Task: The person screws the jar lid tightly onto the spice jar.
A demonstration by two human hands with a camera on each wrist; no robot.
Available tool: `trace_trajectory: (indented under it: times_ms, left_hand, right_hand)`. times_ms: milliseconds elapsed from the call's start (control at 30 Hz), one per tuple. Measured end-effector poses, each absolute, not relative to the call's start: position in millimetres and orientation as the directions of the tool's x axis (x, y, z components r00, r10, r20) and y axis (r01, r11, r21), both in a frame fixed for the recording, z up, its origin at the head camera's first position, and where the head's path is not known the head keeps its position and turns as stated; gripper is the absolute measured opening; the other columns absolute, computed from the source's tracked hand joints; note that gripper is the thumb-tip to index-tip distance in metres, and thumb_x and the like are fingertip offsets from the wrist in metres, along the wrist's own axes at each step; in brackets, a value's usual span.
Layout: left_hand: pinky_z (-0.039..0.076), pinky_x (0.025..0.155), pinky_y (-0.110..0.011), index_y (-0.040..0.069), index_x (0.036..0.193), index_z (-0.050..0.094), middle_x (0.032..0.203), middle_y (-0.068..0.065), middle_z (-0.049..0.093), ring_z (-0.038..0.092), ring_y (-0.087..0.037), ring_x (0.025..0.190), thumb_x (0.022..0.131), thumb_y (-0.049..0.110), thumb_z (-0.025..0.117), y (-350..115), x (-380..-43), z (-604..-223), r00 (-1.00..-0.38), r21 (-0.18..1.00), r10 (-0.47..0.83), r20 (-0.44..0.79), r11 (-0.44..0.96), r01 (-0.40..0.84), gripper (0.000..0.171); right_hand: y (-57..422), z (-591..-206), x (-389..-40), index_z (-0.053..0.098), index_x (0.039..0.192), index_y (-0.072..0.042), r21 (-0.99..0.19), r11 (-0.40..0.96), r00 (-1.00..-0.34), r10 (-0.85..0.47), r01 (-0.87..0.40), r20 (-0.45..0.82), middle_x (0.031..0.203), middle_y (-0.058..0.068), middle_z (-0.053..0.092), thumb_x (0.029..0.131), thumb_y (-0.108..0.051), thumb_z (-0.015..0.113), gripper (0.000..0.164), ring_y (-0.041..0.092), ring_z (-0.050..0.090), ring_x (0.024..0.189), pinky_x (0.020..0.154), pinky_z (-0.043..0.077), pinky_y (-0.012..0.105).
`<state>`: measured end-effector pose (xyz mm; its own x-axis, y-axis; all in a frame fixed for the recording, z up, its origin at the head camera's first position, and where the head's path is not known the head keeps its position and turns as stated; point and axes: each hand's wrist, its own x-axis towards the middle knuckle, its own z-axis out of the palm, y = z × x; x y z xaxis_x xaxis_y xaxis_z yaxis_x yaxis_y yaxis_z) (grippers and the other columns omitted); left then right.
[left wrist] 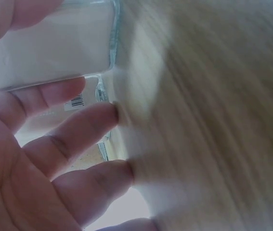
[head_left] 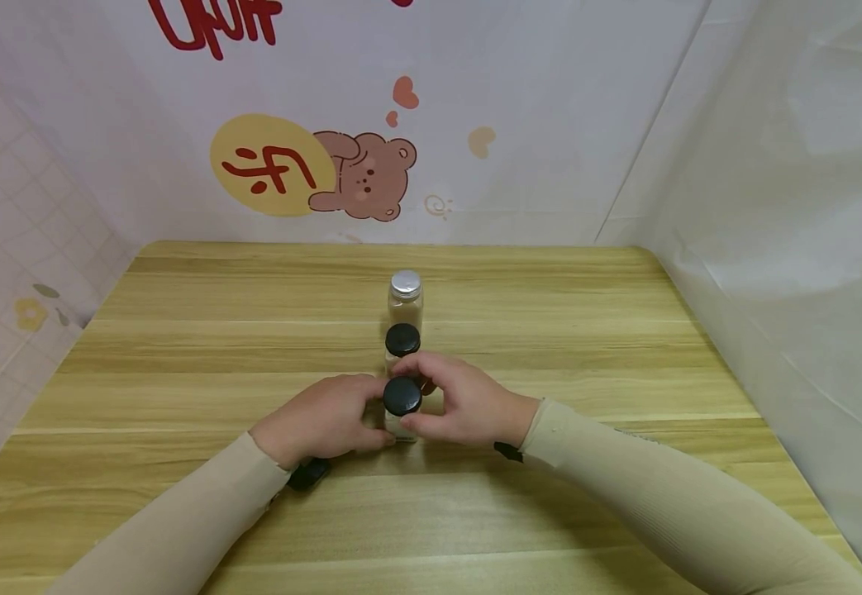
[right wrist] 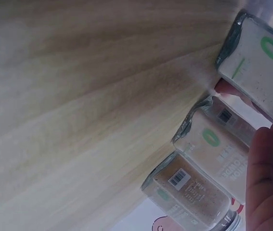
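Three square glass jars stand in a row running away from me on the table. The closest jar (head_left: pixel 402 402) has a black lid and pale powder inside; a green oval mark shows on it in the right wrist view. My left hand (head_left: pixel 322 417) grips this jar from the left with thumb and index finger, its other fingers spread beside the glass. From the right, my right hand (head_left: pixel 471 405) holds the same jar, thumb in front and fingers curved behind. Just beyond is a second black-lidded jar (head_left: pixel 403 340). The farthest jar (head_left: pixel 406 299) has a silver lid and brownish contents.
The wooden table (head_left: pixel 550 330) reaches back to a white wall sheet (head_left: pixel 550 99) printed with a bear and hearts. Pale sheeting also hangs along both sides. A black device (head_left: pixel 309 473) sits at my left wrist.
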<state>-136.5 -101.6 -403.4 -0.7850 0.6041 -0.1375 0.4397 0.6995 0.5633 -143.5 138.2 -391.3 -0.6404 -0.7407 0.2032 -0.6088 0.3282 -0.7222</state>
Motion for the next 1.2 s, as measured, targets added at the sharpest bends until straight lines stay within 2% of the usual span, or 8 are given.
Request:
trace_trajectory:
  times_ms: [100, 200, 367, 667, 833, 1033, 1200]
  left_hand:
    - [0.047, 0.079, -0.034, 0.033, 0.107, 0.070, 0.086, 0.011, 0.063, 0.055, -0.012, 0.079, 0.083, 0.032, 0.088, -101.9, -136.5, -403.7, -0.787, 0.566, 0.600, -0.142, 0.702, 0.432, 0.030]
    - [0.047, 0.078, -0.034, 0.032, 0.108, 0.070, 0.085, 0.010, 0.063, 0.055, -0.012, 0.079, 0.083, 0.031, 0.088, -101.9, -136.8, -403.9, -0.789, 0.568, 0.597, -0.143, 0.703, 0.428, 0.031]
    - [0.047, 0.079, -0.034, 0.034, 0.106, 0.070, 0.088, 0.011, 0.064, 0.055, -0.012, 0.080, 0.082, 0.032, 0.088, -101.7, -137.3, -404.4, -0.789, 0.564, 0.599, -0.136, 0.702, 0.436, 0.030]
    - [0.047, 0.079, -0.034, 0.033, 0.109, 0.070, 0.088, 0.011, 0.064, 0.055, -0.012, 0.080, 0.082, 0.031, 0.088, -101.3, -137.0, -404.0, -0.788, 0.564, 0.601, -0.137, 0.701, 0.437, 0.032]
    - [0.046, 0.076, -0.034, 0.033, 0.109, 0.070, 0.084, 0.010, 0.062, 0.055, -0.012, 0.077, 0.082, 0.030, 0.088, -101.0, -136.9, -403.2, -0.791, 0.572, 0.593, -0.150, 0.705, 0.420, 0.033]
    - [0.046, 0.076, -0.033, 0.034, 0.107, 0.070, 0.086, 0.011, 0.063, 0.054, -0.012, 0.078, 0.082, 0.031, 0.089, -101.2, -136.8, -403.1, -0.789, 0.570, 0.598, -0.142, 0.701, 0.428, 0.032]
    - [0.047, 0.078, -0.034, 0.034, 0.109, 0.070, 0.089, 0.011, 0.064, 0.055, -0.012, 0.079, 0.083, 0.032, 0.088, -101.1, -136.8, -402.9, -0.787, 0.566, 0.599, -0.146, 0.703, 0.430, 0.032]
  right_hand:
    - [138.4, -390.4, -144.0, 0.059, 0.137, -0.003, -0.712, 0.315, -0.623, -0.751, -0.628, 0.218, 0.126, 0.004, 0.069, 0.092, -0.014, 0.077, 0.050, 0.010, 0.066, 0.107, 0.097, 0.057, 0.034]
    - [138.2, -390.0, -144.0, 0.061, 0.133, -0.006, -0.710, 0.301, -0.613, -0.755, -0.637, 0.230, 0.124, 0.003, 0.069, 0.092, -0.012, 0.076, 0.044, 0.009, 0.066, 0.107, 0.097, 0.056, 0.031]
    - [137.2, -391.2, -143.8, 0.062, 0.124, -0.010, -0.730, 0.321, -0.641, -0.740, -0.604, 0.205, 0.119, 0.000, 0.068, 0.092, -0.015, 0.079, 0.037, 0.009, 0.064, 0.105, 0.096, 0.056, 0.033]
    - [139.1, -391.6, -144.3, 0.059, 0.135, -0.005, -0.721, 0.310, -0.627, -0.749, -0.619, 0.216, 0.122, 0.002, 0.069, 0.093, -0.014, 0.075, 0.046, 0.010, 0.066, 0.105, 0.097, 0.057, 0.036]
    - [138.6, -391.1, -144.4, 0.062, 0.130, -0.009, -0.720, 0.295, -0.616, -0.753, -0.628, 0.229, 0.120, 0.001, 0.069, 0.091, -0.011, 0.074, 0.041, 0.008, 0.065, 0.105, 0.096, 0.056, 0.033]
    - [138.0, -390.2, -143.4, 0.062, 0.124, -0.010, -0.742, 0.307, -0.638, -0.742, -0.596, 0.206, 0.116, 0.000, 0.069, 0.093, -0.015, 0.078, 0.035, 0.010, 0.065, 0.104, 0.096, 0.056, 0.032]
    - [139.3, -390.8, -143.9, 0.059, 0.134, -0.005, -0.725, 0.321, -0.634, -0.746, -0.609, 0.202, 0.123, 0.002, 0.069, 0.094, -0.016, 0.076, 0.045, 0.010, 0.065, 0.105, 0.097, 0.056, 0.034]
